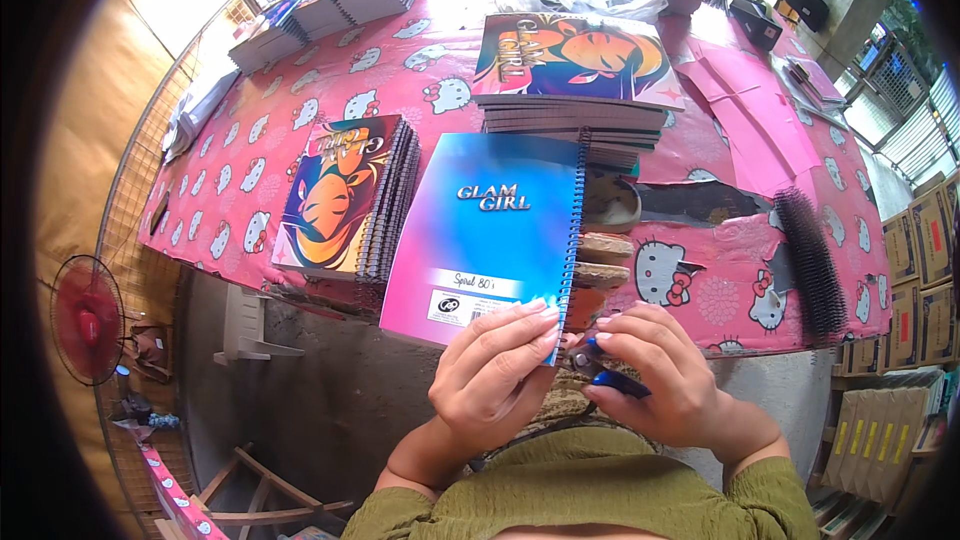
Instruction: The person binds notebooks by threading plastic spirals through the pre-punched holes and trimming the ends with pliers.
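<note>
A spiral notebook (pixel 480 240) with a blue and pink cover lies tilted over the table's near edge, its coil along the right side. My left hand (pixel 497 355) grips its lower right corner, fingers flat over the cover and thumb out of sight beneath. In my right hand (pixel 665 370) are small pliers (pixel 604 377) with blue handles, possibly cutters. Their jaws are at the lower end of the coil, close to my left fingertips. Whether they touch the wire I cannot tell. Left of this notebook sits a stack of spiral notebooks (pixel 335 200) with an illustrated cover.
Behind stands a taller stack of unbound-looking books (pixel 570 55). A bundle of black spiral coils (pixel 808 265) lies at the right edge of the pink table cover (pixel 300 90), which is torn nearby. Pink sheets (pixel 745 110) lie farther back. Cartons (pixel 920 240) are piled right; a fan (pixel 88 325) stands left.
</note>
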Motion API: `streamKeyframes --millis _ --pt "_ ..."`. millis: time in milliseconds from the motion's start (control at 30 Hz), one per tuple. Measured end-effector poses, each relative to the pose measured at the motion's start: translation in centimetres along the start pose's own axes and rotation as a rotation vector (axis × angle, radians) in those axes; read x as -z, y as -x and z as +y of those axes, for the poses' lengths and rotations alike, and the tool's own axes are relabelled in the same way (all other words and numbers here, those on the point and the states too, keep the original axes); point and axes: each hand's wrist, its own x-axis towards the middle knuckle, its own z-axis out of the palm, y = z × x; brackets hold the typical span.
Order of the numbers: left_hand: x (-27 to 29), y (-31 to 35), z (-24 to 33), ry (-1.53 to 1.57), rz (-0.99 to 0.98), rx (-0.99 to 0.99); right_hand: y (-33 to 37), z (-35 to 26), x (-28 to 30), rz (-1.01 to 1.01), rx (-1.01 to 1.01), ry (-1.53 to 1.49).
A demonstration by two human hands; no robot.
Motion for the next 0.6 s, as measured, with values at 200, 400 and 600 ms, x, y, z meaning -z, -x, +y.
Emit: streamKeyframes --millis 200,400,600 --pt "0.6 0.8 -0.1 0.029 0.017 -0.035 -0.5 1.9 0.4 -0.421 -0.616 -0.976" --pt "1.3 0.7 -1.6 0.08 0.129 -0.107 -1.0 1.3 0.2 -0.279 -0.504 -0.809" --pt "12.4 -3.4 -6.9 0.355 1.047 0.162 3.9 8.6 3.1 0.326 -0.582 0.279"
